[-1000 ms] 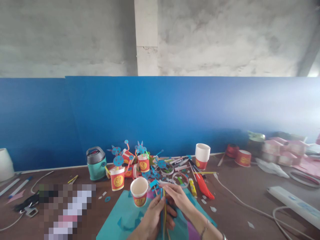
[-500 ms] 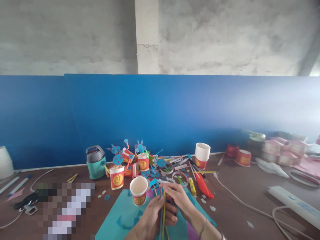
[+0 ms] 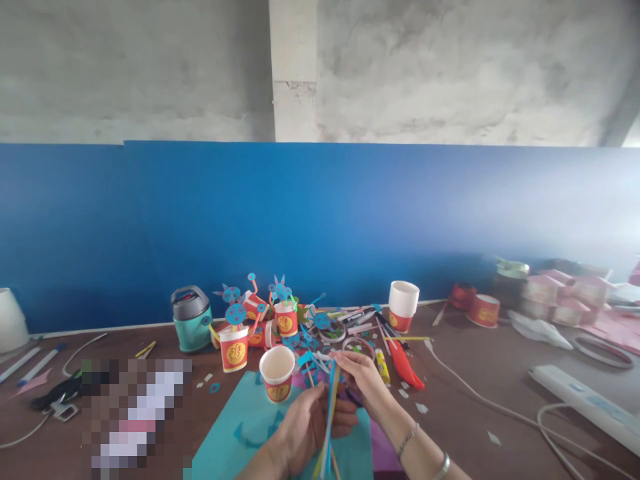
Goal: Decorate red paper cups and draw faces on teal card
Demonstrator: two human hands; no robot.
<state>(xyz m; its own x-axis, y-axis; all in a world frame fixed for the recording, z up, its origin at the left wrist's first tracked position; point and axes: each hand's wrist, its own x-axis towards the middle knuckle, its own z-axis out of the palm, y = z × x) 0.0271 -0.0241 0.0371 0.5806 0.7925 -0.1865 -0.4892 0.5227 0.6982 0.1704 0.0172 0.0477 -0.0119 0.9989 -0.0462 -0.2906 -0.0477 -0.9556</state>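
Note:
Several thin straws, blue, yellow and pale, run up between both hands. My right hand pinches their upper ends between thumb and fingers. My left hand is cupped around their middle, thumb up and fingers curled behind them. Something dark purple shows between the hands, partly hidden. Under the hands lies a teal sheet with blue cut shapes on it. A white and red paper cup stands upright just left of the hands.
Decorated cups with blue paper faces stand behind. Pens, a glue stick and a red-orange object lie to the right, near stacked cups. A teal container stands left; a power strip lies far right.
The straws have tilted and fanned out at their lower ends. My right hand has moved slightly up and right, with the tops of the straws in its fingers. The view has shifted slightly.

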